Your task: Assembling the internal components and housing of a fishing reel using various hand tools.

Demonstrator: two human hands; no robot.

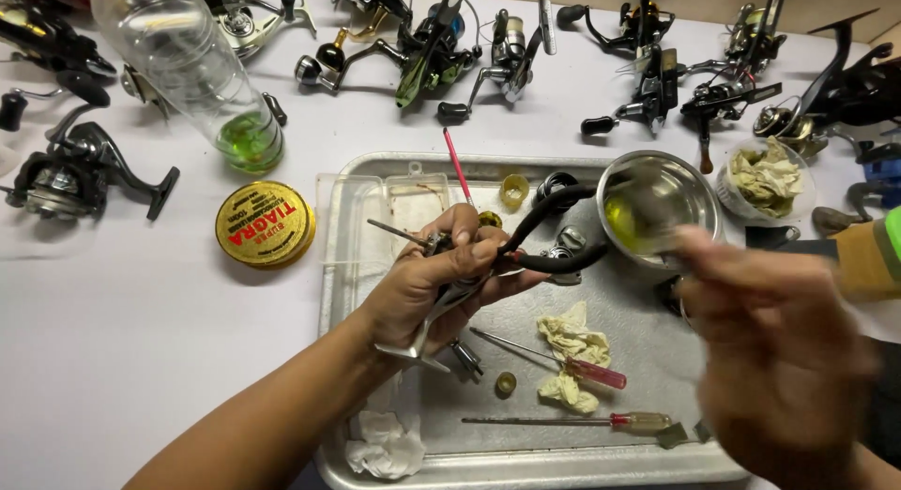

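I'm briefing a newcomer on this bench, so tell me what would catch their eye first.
First, the left hand at the middle of the metal tray, its grip closed on a partly dismantled fishing reel. Next, the blurred right hand low at right, just below a steel bowl holding yellowish liquid. Then the row of fishing reels along the table's far edge.

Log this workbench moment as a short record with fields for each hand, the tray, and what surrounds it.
left hand: the left hand grips a partly stripped fishing reel over the tray
right hand: the right hand is motion-blurred near the steel bowl; cannot tell if it holds anything
tray: metal tray with two screwdrivers, crumpled rags, small parts
bowl: holds yellowish liquid
left of tray: round yellow tin, clear plastic bottle with green liquid
table: many other fishing reels along the far edge
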